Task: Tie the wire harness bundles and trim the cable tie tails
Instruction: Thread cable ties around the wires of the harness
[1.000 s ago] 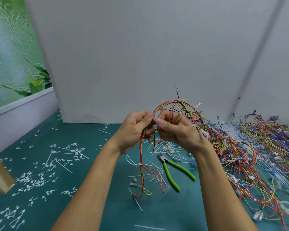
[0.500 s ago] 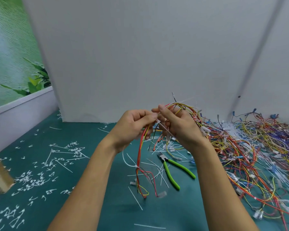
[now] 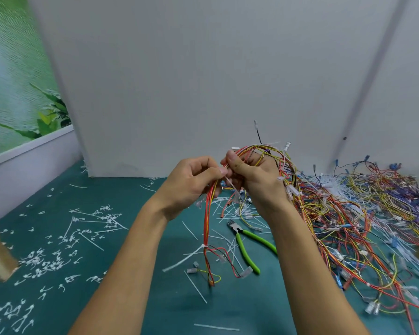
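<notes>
Now, your left hand: pinches the cable tie, to cinch it.
Your right hand: grips the looped harness bundle, steadying it.
Cutters: below your right wrist, ready.

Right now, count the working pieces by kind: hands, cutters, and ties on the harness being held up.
Bare hands: 2 (left hand, right hand), both gripping the red-and-yellow wire harness
Green-handled cutting pliers: 1
White plastic cable ties on that harness: 2 (upper tie between the hands, lower tie with untrimmed tail)
Total: 5
</notes>
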